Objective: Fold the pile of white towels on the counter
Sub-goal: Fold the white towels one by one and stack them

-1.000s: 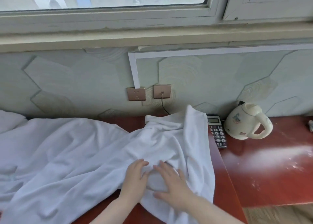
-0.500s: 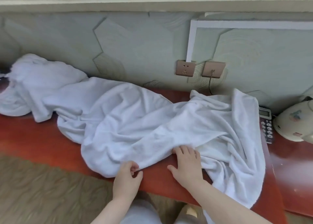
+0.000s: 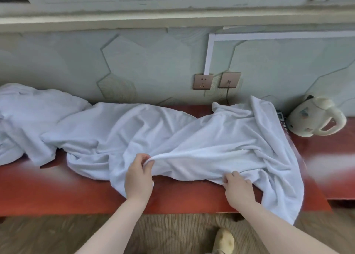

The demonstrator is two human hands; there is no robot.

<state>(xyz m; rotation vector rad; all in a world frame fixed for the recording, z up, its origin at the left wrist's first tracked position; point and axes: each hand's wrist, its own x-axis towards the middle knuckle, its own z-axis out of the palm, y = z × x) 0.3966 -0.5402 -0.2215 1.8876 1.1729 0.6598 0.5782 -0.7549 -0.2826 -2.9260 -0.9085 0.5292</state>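
Note:
A large crumpled white towel [image 3: 192, 136] lies stretched along the red counter [image 3: 57, 192], its right end hanging over the front edge. My left hand [image 3: 139, 177] pinches a raised fold of this towel near its front edge. My right hand [image 3: 238, 188] grips the towel's near edge further right. More white towels [image 3: 28, 117] are heaped at the far left of the counter, against the wall.
A cream electric kettle [image 3: 315, 117] stands at the right by the wall, with a phone keypad [image 3: 284, 123] partly hidden beside it. Two wall sockets [image 3: 217, 80] sit above the counter, one with a cord plugged in. Patterned carpet [image 3: 57, 234] lies below.
My hands went from lying flat on the towel to gripping its near edge. The left hand has lifted a fold. The view has swung left and pulled back.

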